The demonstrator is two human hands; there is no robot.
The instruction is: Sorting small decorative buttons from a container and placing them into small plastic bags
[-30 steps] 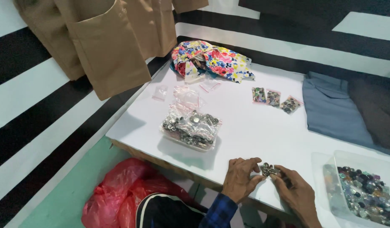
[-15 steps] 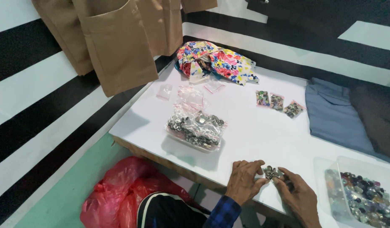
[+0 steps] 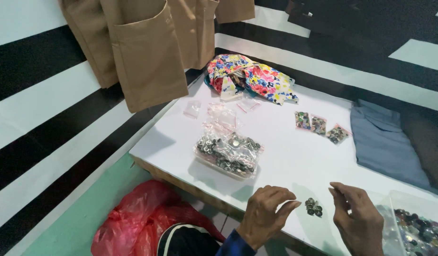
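Head view, looking down on a white table point(image 3: 285, 161) set against a black-and-white striped wall.

Left hand point(image 3: 265, 215) at the near edge, fingers curled, thumb and forefinger close together with their tips just left of a small pile of dark buttons point(image 3: 313, 207). Nothing visibly pinched; fingertips look slightly apart. Blue sleeve cuff shows below the wrist.

Right hand point(image 3: 355, 219) just right of the same pile, fingers bent inward, tips near each other. Cannot tell whether anything small is held between them. Neither hand touches the pile; it lies on the bare table between the two hands, near the front edge.

Around it:
- Clear tray point(image 3: 228, 152) of metallic buttons, mid-table, left of and beyond the hands.
- Empty clear baggies point(image 3: 219, 114) scattered beyond the tray.
- Three small filled baggies point(image 3: 321, 127) in a row, toward the far right of the table.
- Floral cloth point(image 3: 250, 78) bunched at the far edge.
- Folded blue-grey cloth point(image 3: 385, 144) at the right side.
- Clear box point(image 3: 418, 230) of mixed coloured buttons at lower right, just beside the right hand.
- Tan garment point(image 3: 148, 52) with a patch pocket hanging on the wall, upper left.
- Red plastic bag point(image 3: 138, 223) on the floor below the table's front edge.
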